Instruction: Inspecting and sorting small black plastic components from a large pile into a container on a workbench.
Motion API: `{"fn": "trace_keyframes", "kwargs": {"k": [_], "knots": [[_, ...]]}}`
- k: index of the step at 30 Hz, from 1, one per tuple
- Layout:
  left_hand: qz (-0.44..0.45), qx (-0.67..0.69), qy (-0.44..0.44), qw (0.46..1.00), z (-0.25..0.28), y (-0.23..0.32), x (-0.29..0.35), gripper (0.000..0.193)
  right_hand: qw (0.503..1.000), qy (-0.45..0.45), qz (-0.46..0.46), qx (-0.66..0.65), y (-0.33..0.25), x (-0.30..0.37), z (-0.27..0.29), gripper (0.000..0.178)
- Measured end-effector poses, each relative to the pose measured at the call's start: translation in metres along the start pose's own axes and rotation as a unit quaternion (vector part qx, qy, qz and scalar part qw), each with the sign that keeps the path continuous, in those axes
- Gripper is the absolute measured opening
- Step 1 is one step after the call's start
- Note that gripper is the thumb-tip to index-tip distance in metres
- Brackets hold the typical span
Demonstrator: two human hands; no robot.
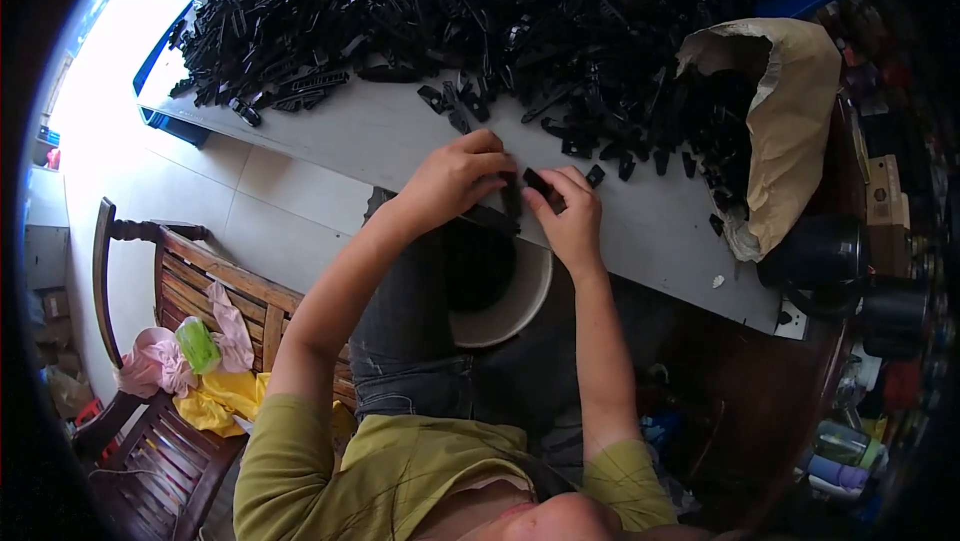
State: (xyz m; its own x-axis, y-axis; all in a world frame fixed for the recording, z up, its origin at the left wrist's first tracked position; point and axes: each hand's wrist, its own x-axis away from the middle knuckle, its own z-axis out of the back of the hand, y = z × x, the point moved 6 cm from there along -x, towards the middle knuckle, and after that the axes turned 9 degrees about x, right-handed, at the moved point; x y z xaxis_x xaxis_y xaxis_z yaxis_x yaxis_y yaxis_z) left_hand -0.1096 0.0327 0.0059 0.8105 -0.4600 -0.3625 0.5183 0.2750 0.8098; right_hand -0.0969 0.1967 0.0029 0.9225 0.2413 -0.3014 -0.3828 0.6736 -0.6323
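My left hand [455, 181] is closed around a dark, narrow black plastic piece [511, 203] at the near edge of the grey table [640, 231]. Close beside it on the right, my right hand [568, 216] pinches a small black plastic part [537, 182] between thumb and fingers. The two pieces are near each other; whether they touch I cannot tell. Under the table edge, between my legs, stands a pale bucket [546, 291] with dark contents. Loose black plastic parts [455, 106] lie just beyond my hands.
A large heap of black plastic pieces [290, 26] covers the table's far side. At the right, a brown paper sack [795, 131] lies with its mouth toward small black parts. A wooden bench [220, 271] with cloths [155, 361] stands at the left. Black containers [815, 251] are at the right.
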Motion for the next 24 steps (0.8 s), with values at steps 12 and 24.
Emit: {"fn": "trace_keyframes", "kwargs": {"k": [12,24], "knots": [[-0.036,-0.017,-0.038,0.998,-0.001,0.002,-0.006,0.022,1.0,-0.009,0.018,0.011,0.001,0.012,0.015,0.028],[-0.029,-0.012,-0.034,0.999,-0.006,0.008,0.01,0.026,0.999,-0.004,0.043,0.023,-0.009,0.014,0.012,0.029]]}}
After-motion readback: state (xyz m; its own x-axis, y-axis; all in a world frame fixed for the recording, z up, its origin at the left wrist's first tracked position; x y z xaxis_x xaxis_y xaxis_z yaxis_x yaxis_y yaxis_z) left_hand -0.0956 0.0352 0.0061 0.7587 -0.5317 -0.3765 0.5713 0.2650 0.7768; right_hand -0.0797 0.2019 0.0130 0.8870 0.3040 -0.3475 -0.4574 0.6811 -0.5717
